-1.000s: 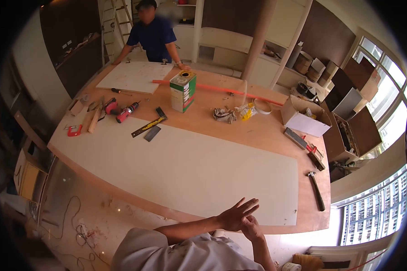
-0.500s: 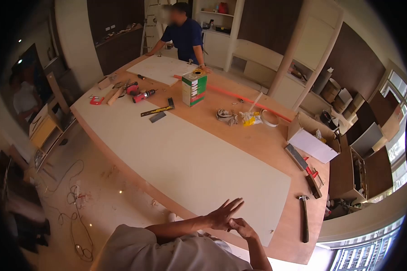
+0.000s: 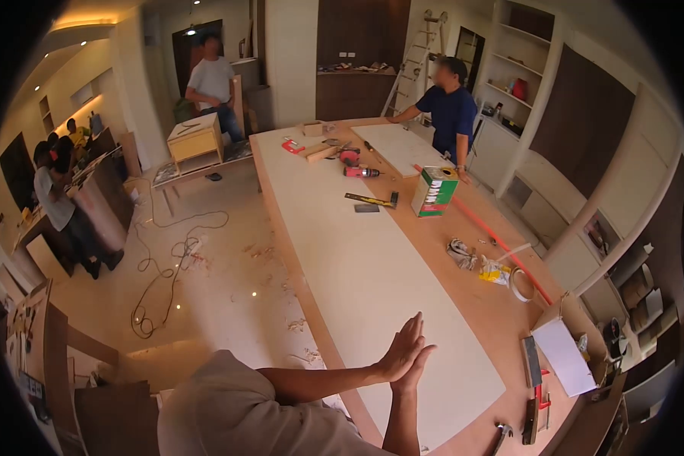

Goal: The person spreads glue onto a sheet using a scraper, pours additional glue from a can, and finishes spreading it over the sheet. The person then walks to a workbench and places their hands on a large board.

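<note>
My left hand (image 3: 401, 351) and my right hand (image 3: 412, 371) are pressed palm to palm above the near part of a long white panel (image 3: 357, 266). The left hand's fingers are stretched out together and point away from me. The right hand lies against it, its thumb side showing and its other fingers partly hidden. I see nothing held in either hand. The panel lies on a brown wooden worktop (image 3: 425, 251). Nearest on the right are a hammer (image 3: 501, 438), partly cut off by the view, and a red clamp (image 3: 542, 399) by a dark block plane-like tool.
A green and white tin (image 3: 435, 191), a red drill (image 3: 361, 172), a square (image 3: 372, 200) and a tape roll (image 3: 521, 286) lie farther along. A person in a dark blue shirt (image 3: 452, 114) leans at the far end. A cord (image 3: 178, 262) and shavings litter the floor on the left.
My view has swung to the left, bringing more people and the floor into sight. My hands, earlier touching with the left fingers spread, are now palm to palm.
</note>
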`<act>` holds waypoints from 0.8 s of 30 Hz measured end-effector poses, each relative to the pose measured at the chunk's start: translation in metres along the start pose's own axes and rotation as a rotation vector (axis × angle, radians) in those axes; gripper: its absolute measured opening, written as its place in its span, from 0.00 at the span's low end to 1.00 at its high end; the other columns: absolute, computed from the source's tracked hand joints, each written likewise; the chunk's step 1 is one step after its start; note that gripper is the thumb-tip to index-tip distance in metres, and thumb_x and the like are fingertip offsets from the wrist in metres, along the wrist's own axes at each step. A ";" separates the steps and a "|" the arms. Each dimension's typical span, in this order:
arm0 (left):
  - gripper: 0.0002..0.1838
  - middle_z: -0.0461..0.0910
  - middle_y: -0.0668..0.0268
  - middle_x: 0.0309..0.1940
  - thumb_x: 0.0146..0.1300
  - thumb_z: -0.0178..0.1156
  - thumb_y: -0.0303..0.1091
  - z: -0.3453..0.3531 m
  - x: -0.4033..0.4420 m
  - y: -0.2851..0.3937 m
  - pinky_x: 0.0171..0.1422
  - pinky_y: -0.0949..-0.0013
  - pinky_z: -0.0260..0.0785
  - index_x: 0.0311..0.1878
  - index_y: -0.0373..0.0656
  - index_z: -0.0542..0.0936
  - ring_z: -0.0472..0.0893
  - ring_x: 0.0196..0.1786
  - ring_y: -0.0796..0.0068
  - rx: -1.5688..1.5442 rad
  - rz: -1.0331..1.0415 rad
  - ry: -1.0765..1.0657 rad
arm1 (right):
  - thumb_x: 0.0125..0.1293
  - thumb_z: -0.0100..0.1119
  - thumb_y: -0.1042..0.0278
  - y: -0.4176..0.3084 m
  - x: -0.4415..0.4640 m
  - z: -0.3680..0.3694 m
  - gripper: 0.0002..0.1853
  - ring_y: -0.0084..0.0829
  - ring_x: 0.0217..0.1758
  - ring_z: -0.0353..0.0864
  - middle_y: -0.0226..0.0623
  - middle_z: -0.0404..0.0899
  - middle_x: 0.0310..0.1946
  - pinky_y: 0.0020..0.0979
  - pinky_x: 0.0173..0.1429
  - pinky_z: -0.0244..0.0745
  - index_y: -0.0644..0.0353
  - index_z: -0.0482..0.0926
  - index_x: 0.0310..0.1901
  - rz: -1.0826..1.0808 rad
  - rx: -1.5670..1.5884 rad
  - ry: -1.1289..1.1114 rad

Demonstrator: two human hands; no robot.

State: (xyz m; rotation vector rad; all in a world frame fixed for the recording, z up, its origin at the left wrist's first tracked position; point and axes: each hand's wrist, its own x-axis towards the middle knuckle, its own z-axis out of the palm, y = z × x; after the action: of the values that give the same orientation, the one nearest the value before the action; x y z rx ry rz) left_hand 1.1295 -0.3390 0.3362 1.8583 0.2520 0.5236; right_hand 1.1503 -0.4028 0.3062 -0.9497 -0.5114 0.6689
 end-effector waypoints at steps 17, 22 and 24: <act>0.43 0.35 0.49 0.73 0.67 0.40 0.59 -0.155 0.024 -0.077 0.72 0.40 0.28 0.72 0.40 0.37 0.36 0.75 0.48 0.353 0.103 0.142 | 0.62 0.29 0.25 0.052 0.018 0.052 0.46 0.41 0.67 0.59 0.48 0.63 0.62 0.45 0.70 0.50 0.63 0.59 0.65 0.326 0.392 -0.172; 0.41 0.38 0.47 0.72 0.64 0.44 0.61 -0.140 0.002 -0.173 0.70 0.36 0.39 0.72 0.46 0.48 0.39 0.75 0.48 0.775 -0.290 -0.280 | 0.67 0.49 0.46 0.063 0.002 0.010 0.29 0.39 0.53 0.75 0.46 0.75 0.50 0.40 0.55 0.71 0.66 0.68 0.57 0.100 -0.564 0.169; 0.40 0.39 0.46 0.72 0.63 0.49 0.59 -0.125 -0.006 -0.182 0.69 0.36 0.42 0.71 0.47 0.52 0.40 0.74 0.46 0.865 -0.230 -0.507 | 0.61 0.60 0.60 0.066 -0.013 -0.041 0.27 0.46 0.58 0.70 0.54 0.70 0.56 0.43 0.60 0.66 0.67 0.67 0.58 0.028 -1.372 0.280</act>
State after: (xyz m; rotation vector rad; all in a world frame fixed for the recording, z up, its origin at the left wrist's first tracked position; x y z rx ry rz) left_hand 1.0801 -0.1734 0.1983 2.6695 0.3762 -0.2881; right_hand 1.1488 -0.4083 0.2276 -2.2942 -0.6965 0.1064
